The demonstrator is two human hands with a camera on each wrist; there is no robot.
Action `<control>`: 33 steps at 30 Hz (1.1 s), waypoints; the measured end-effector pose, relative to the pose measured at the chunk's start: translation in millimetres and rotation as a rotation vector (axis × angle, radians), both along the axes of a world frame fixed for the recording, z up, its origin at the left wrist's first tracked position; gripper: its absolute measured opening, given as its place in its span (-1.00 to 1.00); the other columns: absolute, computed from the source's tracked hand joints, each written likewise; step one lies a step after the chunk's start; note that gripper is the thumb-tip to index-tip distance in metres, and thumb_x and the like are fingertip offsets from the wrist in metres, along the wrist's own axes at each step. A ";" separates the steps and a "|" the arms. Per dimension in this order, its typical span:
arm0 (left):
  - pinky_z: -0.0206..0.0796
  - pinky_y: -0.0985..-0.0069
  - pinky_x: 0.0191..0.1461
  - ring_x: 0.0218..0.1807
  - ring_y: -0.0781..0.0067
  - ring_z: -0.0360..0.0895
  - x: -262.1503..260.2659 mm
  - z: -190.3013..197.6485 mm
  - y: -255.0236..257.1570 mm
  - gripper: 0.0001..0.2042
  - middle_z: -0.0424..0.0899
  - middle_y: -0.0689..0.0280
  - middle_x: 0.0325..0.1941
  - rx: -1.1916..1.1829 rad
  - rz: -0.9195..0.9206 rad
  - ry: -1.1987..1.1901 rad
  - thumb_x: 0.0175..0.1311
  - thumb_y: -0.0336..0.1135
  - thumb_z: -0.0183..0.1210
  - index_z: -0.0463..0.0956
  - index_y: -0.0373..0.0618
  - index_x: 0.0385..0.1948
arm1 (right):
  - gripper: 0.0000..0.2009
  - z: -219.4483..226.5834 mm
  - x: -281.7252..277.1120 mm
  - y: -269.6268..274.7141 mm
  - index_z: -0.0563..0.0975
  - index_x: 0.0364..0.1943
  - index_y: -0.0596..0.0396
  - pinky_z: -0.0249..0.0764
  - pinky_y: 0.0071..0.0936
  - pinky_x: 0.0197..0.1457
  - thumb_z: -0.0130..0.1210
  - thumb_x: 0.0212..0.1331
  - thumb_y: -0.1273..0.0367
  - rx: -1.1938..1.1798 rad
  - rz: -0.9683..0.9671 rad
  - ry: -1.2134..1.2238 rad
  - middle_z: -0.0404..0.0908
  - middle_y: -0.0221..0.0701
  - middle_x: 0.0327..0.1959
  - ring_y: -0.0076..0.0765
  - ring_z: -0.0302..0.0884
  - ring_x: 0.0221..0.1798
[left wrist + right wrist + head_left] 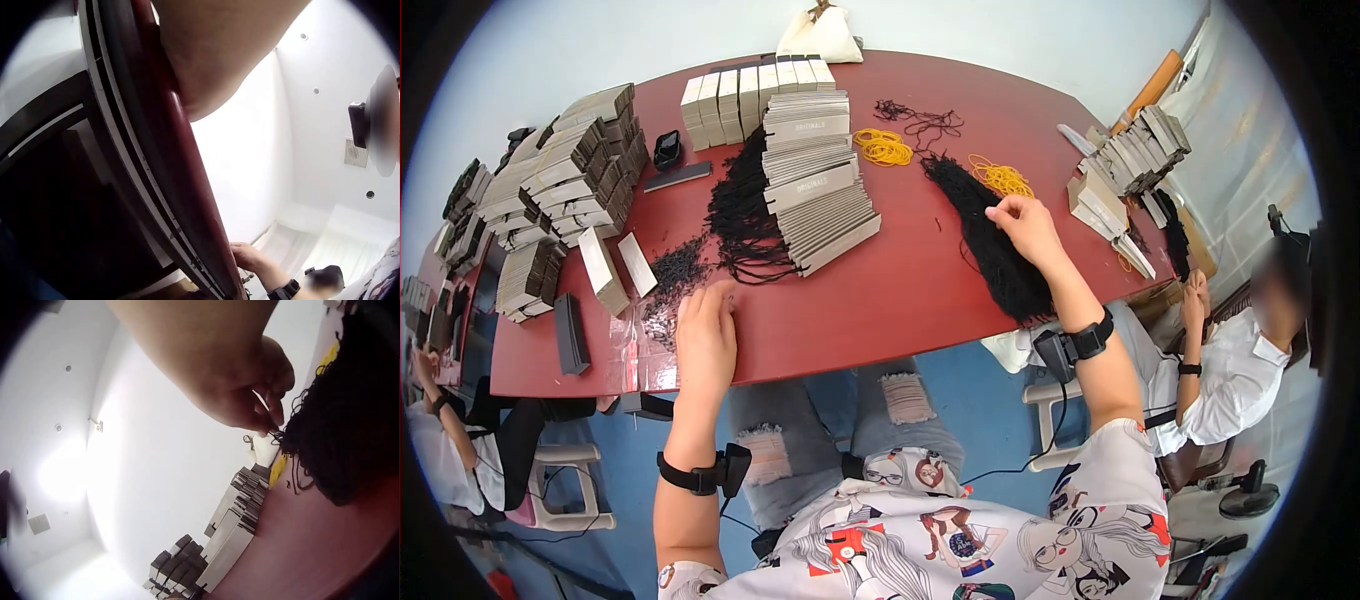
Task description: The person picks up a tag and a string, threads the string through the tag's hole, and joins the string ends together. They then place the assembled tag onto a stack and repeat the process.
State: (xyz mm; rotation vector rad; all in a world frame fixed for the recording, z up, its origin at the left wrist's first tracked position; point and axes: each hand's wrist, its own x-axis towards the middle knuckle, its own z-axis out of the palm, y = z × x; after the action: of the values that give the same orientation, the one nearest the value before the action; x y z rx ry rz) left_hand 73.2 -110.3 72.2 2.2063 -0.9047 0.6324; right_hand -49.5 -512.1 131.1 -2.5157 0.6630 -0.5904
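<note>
Stacks of grey cards (560, 175) stand at left on the red table (880, 320), then small black bits (675, 270). The left hand (706, 335) rests by the near edge, fingers together, loosely bent; its wrist view shows the table's side but hides those fingers. Further right, printed cards (815, 185) lie in a row. The black string bundle (1005, 265) lies beneath the right hand (1030, 232), whose wrist view alone reveals fingertips pinching a strand (275, 434).

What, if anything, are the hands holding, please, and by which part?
The right hand pinches thin black cord, apparently near an end; the left hand appears empty.
</note>
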 end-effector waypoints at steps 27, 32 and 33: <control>0.25 0.28 -0.13 -0.24 0.06 0.41 1.4 -5.4 4.8 -0.88 0.51 0.11 -0.35 -0.161 -0.003 0.123 0.11 -0.56 -0.02 0.42 -0.24 -0.32 | -0.81 171.6 19.3 131.1 0.43 -0.36 0.02 0.32 -0.77 -0.54 -0.09 0.26 0.23 0.519 0.722 -0.458 0.62 -0.26 -0.23 -0.71 0.42 -0.56; 0.26 0.33 -0.13 -0.24 0.08 0.43 0.3 -4.4 4.6 -0.88 0.51 0.09 -0.35 -0.163 -0.002 0.139 0.11 -0.57 -0.03 0.41 -0.26 -0.31 | -0.82 114.4 20.0 118.4 0.44 -0.39 0.05 0.46 -0.74 -0.55 -0.02 0.24 0.26 0.868 0.621 -0.268 0.63 -0.32 -0.43 -0.61 0.51 -0.59; 0.27 0.34 -0.14 -0.24 0.08 0.43 0.5 -4.9 4.7 -0.88 0.51 0.10 -0.35 -0.167 -0.003 0.151 0.11 -0.56 -0.03 0.41 -0.25 -0.31 | -0.83 96.0 19.5 112.2 0.44 -0.39 0.05 0.46 -0.72 -0.54 -0.02 0.24 0.27 0.943 0.561 -0.237 0.62 -0.35 -0.45 -0.60 0.51 -0.59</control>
State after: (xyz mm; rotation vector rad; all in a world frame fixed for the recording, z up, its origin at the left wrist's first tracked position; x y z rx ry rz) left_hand 73.7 -105.5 67.4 2.0715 -0.7507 0.5131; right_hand -30.0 -399.9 227.2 -1.5882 0.0683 -0.2563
